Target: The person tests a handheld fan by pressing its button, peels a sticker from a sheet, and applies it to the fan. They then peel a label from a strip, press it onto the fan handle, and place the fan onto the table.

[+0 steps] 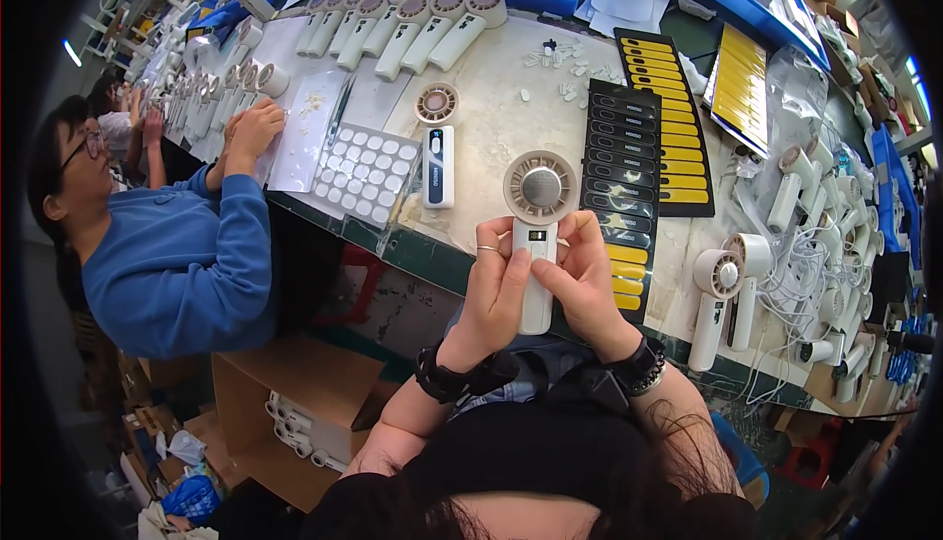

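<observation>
A pale bench (481, 79) spans the view; a tangle of white fans and cables (845, 245) crowds its right side; a black sheet of strips (623, 128) lies near the right hand (582, 275); that hand and the left hand (497, 290) together hold one white handheld fan (536, 247) — its round head pointing away from the person; both thumbs sit below its small dark display (537, 235).

left grip (494, 290), right grip (583, 280): on white fan (539, 229) | black label sheet (619, 159): beside right grip
</observation>
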Tool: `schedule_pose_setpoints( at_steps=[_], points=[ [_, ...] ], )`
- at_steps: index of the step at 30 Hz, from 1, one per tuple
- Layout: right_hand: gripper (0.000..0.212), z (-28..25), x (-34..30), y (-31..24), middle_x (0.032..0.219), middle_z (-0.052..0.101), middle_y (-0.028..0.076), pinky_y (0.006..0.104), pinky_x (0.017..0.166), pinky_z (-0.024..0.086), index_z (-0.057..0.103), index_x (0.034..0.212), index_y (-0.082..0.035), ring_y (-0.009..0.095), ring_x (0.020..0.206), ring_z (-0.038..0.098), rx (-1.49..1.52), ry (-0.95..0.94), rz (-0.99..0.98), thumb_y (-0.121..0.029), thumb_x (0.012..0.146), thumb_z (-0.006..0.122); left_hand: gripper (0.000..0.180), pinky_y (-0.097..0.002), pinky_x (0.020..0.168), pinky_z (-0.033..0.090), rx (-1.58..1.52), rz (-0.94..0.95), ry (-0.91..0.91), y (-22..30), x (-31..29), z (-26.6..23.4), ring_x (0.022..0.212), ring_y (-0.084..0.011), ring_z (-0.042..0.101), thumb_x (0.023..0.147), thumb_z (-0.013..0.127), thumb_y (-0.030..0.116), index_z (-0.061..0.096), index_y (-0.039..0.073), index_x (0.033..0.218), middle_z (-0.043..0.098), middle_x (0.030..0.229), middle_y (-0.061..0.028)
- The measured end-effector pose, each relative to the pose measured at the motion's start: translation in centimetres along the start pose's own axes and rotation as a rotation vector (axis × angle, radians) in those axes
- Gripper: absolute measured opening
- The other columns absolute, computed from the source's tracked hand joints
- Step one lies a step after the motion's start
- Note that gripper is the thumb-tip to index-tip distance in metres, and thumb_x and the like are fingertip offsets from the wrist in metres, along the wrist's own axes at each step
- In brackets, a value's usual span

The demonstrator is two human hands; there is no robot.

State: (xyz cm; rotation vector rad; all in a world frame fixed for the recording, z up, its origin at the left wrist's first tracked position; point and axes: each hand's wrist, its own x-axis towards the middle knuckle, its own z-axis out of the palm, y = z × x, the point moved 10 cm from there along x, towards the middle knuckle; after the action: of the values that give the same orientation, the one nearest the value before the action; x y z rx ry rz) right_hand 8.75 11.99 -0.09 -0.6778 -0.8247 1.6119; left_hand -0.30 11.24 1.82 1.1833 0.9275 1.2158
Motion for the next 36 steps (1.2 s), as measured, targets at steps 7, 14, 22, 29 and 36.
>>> schedule_pose_setpoints(
  at_steps=[7,14,22,29,36],
  points=[
    [0.036,-0.2,0.0,0.0,0.100,0.048,0.007,0.0190,0.058,0.043,0.032,0.103,-0.008,0.007,0.077,0.057,-0.029,0.028,0.013,0.004,0.081,0.058,0.027,-0.0252,0.078,0.043,-0.018,-0.023,-0.011,-1.0,-0.1,0.0,0.089,-0.0112,0.052,0.096,0.036,0.012,0.031,-0.002,0.118,0.056,0.101,-0.0128],
    [0.037,-1.2,0.3,1.2,0.098,0.048,0.008,0.0192,0.054,0.043,0.032,0.102,-0.008,0.007,0.071,0.058,-0.116,0.081,0.100,0.002,0.079,0.060,0.026,-0.0240,0.071,0.045,-0.069,-0.151,0.001,-3.4,0.1,-0.6,0.084,-0.0102,0.053,0.098,0.035,0.018,0.033,0.000,0.117,0.055,0.097,-0.0118],
    [0.034,-2.2,0.7,2.1,0.094,0.047,0.006,0.0189,0.056,0.043,0.034,0.100,-0.008,0.007,0.073,0.057,-0.178,0.122,0.142,-0.001,0.080,0.060,0.027,-0.0221,0.070,0.046,-0.042,-0.157,0.027,-5.8,0.1,-1.4,0.083,-0.0095,0.055,0.097,0.034,0.020,0.033,0.002,0.117,0.054,0.099,-0.0102],
    [0.028,-3.1,0.9,3.3,0.095,0.051,0.002,0.0156,0.047,0.034,0.036,0.101,-0.010,0.003,0.062,0.047,-0.145,0.165,0.161,-0.006,0.083,0.057,0.024,-0.0234,0.069,0.046,-0.009,-0.130,0.028,-5.2,0.0,-0.9,0.080,-0.0098,0.054,0.098,0.035,0.017,0.034,0.001,0.115,0.055,0.096,-0.0107],
    [0.026,-3.1,1.3,3.1,0.091,0.053,0.001,0.0144,0.044,0.032,0.036,0.101,-0.010,0.001,0.062,0.046,-0.203,0.166,0.032,-0.007,0.084,0.056,0.022,-0.0241,0.067,0.046,0.038,-0.083,0.042,-5.7,-0.1,-1.2,0.077,-0.0102,0.055,0.098,0.035,0.016,0.034,0.000,0.114,0.056,0.095,-0.0119]
  ],
)
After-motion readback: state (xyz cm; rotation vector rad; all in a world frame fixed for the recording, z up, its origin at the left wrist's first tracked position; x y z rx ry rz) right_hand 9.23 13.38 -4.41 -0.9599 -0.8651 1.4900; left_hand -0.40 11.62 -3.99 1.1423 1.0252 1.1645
